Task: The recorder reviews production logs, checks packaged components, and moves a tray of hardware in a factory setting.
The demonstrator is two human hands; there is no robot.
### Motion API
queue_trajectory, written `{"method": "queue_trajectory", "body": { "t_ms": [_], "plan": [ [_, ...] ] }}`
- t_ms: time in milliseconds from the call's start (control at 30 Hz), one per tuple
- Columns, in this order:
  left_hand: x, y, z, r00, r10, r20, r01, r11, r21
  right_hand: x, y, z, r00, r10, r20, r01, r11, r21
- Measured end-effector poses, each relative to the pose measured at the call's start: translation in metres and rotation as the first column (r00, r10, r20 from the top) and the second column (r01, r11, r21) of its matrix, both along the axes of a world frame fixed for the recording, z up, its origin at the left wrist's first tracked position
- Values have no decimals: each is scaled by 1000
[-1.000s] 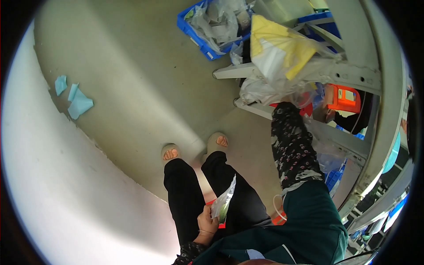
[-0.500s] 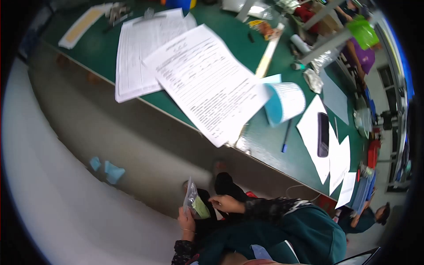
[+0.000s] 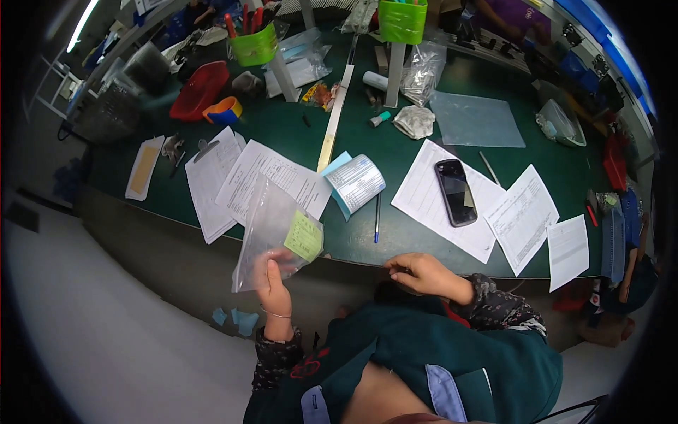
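My left hand [image 3: 272, 283] grips a clear plastic zip bag [image 3: 258, 226] by its lower part, thumb in front. A yellow-green paper label [image 3: 304, 235] with writing shows on the bag's right side. The bag is upright at the table's front edge, in front of the printed sheets [image 3: 272, 166]. Beside the edge, to the right, my right hand [image 3: 427, 274] has its fingers loosely bent and apart, holding nothing I can see. Nearest to it on the table are a blue-tipped pen [image 3: 377, 222] and a curled blue-and-white printed sheet [image 3: 357, 182].
A dark phone [image 3: 456, 192] lies on papers at right. A clipboard [image 3: 208, 180] sits left, and a long pale strip [image 3: 335, 116] points away. Farther back are a red tray [image 3: 200, 90], green holders [image 3: 254, 48] on posts and a crumpled white cloth [image 3: 414, 122]. Blue scraps [image 3: 245, 322] lie on the floor.
The view has swung up over the table. My left hand has raised the bag from near my lap to the table edge; my right hand has moved from beside the bag to the right.
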State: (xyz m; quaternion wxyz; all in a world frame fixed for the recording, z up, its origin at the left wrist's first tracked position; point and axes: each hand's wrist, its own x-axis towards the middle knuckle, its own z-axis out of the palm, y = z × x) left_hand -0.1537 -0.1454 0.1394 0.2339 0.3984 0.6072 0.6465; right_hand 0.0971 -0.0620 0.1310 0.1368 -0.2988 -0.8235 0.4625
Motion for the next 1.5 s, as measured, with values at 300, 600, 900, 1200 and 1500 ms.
{"method": "queue_trajectory", "body": {
  "t_ms": [300,600,900,1200,1500],
  "plan": [
    [2,100,32,993,6,116,-15,997,78,46,86,33,964,-267,4,266,961,72],
    [-21,216,25,946,-151,287,136,988,72,26,144,43,880,-472,-50,473,881,8],
    [-23,347,-32,807,-321,496,249,946,206,10,150,31,832,-544,109,543,838,41],
    [-49,353,-90,917,-182,354,250,955,-158,34,185,22,734,-671,104,674,739,4],
    [-44,285,-43,945,-158,286,238,933,-270,35,390,-17,436,-861,-260,899,427,92]
  ]
}}
